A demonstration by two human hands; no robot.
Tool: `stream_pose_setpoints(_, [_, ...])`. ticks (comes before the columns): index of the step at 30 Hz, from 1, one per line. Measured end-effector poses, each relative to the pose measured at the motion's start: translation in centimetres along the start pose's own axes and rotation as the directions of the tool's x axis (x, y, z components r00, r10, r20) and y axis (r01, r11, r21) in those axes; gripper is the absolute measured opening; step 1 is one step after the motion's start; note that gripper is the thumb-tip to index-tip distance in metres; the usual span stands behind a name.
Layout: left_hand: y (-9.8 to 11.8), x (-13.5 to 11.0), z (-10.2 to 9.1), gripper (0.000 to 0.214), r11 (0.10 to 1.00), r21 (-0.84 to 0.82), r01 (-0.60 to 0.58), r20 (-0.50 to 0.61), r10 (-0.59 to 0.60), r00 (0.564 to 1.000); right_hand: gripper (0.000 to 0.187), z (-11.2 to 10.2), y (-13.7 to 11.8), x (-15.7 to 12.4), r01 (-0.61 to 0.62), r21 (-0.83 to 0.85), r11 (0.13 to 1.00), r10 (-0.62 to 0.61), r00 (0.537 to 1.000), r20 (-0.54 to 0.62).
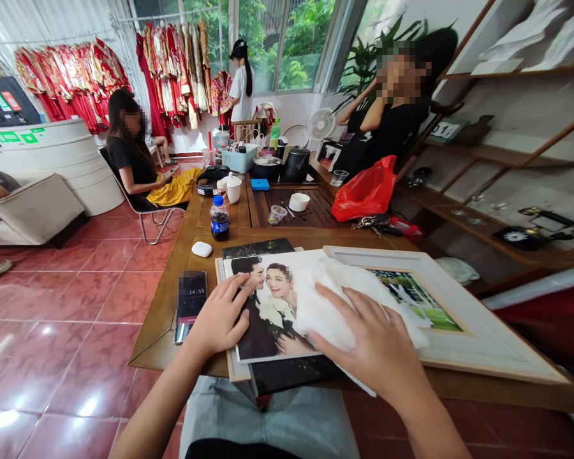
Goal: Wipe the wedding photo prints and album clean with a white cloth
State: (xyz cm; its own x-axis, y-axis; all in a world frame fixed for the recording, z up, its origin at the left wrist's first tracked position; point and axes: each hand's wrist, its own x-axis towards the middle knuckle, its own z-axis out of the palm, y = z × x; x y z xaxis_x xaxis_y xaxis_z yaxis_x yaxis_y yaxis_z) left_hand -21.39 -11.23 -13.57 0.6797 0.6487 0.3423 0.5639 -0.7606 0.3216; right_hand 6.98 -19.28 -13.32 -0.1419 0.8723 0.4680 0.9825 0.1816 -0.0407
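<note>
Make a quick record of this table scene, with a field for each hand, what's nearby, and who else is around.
Left hand: fingers resting on a wedding photo print
Right hand: flat on a white cloth lying over the print
Beside: white picture frame, smartphone, both on a wooden table
Farther along: cola bottle, red plastic bag
Others: seated person in a black top, holding a phone

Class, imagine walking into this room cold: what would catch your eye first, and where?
A wedding photograph fills the bottom centre, the right hand on a white cloth over it, the left hand on its edge. Red gowns hang by the window, top left; a red plastic bag sits at the far end of the wooden table.
</note>
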Motion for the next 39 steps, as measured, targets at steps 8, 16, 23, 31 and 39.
stream_pose_setpoints(8, [0.0,0.0,0.0,0.059,1.0,0.004,-0.011,-0.01,0.011,1.0,0.065,0.0,-4.4,0.5,0.132,0.074,0.989,-0.128,0.99,-0.054])
stream_pose_setpoints(16, [0.2,0.1,-0.3,0.056,1.0,0.03,-0.001,0.012,0.0,1.0,0.068,-0.2,-5.6,0.7,0.23,0.181,0.956,-0.22,0.973,-0.075])
stream_pose_setpoints(23, [0.1,0.0,0.0,0.057,1.0,0.017,-0.002,0.002,0.002,1.0,0.057,-0.1,-1.2,-0.3,0.071,-0.006,0.997,-0.071,0.992,-0.101])
stream_pose_setpoints(31, [0.0,0.0,0.1,0.058,1.0,0.02,-0.007,-0.01,0.007,1.0,0.061,-0.4,-3.7,-0.7,0.138,0.054,0.989,-0.131,0.985,-0.116])
stream_pose_setpoints(39, [0.0,0.1,0.0,0.058,1.0,0.027,-0.009,0.0,0.009,1.0,0.072,-0.9,-7.2,-1.0,0.255,0.209,0.944,-0.234,0.965,-0.12])
